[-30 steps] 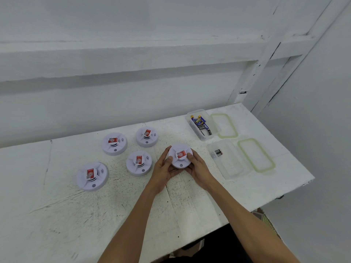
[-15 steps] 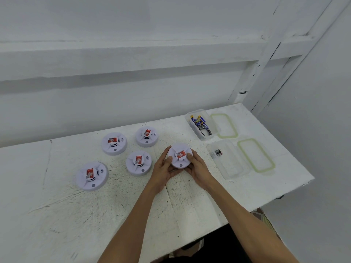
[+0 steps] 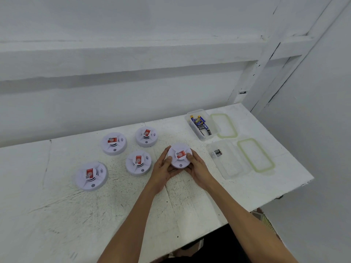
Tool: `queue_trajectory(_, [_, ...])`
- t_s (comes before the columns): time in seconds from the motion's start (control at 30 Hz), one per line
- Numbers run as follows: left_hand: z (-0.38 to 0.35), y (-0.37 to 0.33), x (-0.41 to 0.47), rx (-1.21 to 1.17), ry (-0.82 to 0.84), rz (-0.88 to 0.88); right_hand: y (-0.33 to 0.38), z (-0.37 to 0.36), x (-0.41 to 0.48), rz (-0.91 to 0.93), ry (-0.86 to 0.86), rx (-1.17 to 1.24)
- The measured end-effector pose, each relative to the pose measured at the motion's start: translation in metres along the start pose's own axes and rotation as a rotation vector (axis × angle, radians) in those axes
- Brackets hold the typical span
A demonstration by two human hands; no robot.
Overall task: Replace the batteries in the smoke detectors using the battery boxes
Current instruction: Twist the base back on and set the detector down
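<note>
Two bare hands hold one white smoke detector on a white desk.

The scuffed desk (image 3: 57,215) carries everything, and places here are given from the held smoke detector (image 3: 179,155), which sits at the desk's middle with its red label facing up. The left hand (image 3: 163,168) grips its left rim and the right hand (image 3: 197,168) its right rim, fingers (image 3: 164,151) curled round the edge and thumbs resting on top. To its right lies a clear near box (image 3: 229,164), with a green-rimmed lid (image 3: 255,155) beyond that. Behind and to the right stands a smaller far box (image 3: 213,128), with a second lid (image 3: 224,126) beside it. Four more detectors (image 3: 138,163) lie to its left. Several batteries (image 3: 200,123) fill the far box; one dark battery (image 3: 218,153) lies in the near box.
</note>
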State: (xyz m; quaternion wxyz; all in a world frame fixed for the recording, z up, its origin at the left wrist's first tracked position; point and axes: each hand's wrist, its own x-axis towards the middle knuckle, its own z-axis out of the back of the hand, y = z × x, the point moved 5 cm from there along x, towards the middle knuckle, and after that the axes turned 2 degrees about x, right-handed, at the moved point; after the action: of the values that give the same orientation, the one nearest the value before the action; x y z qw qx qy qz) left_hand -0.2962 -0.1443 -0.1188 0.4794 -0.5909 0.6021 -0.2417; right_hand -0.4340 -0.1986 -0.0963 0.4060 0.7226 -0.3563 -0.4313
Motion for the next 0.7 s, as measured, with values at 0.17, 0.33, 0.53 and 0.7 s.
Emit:
queue_trajectory(0.17, [0.000,0.000,0.000,-0.004,-0.002,0.009,0.000,0.000,-0.001,-0.010,-0.009,-0.014])
queue_trajectory(0.33, [0.000,0.001,0.002,0.015,-0.016,0.024,0.002,0.000,-0.001,-0.024,-0.020,-0.054])
queue_trajectory(0.53, [0.008,-0.027,0.010,0.016,-0.075,-0.021,0.029,-0.025,0.011,0.017,-0.110,-0.151])
queue_trajectory(0.7, [0.040,-0.078,0.015,0.058,-0.133,-0.128,0.043,-0.074,0.029,0.096,-0.113,-0.209])
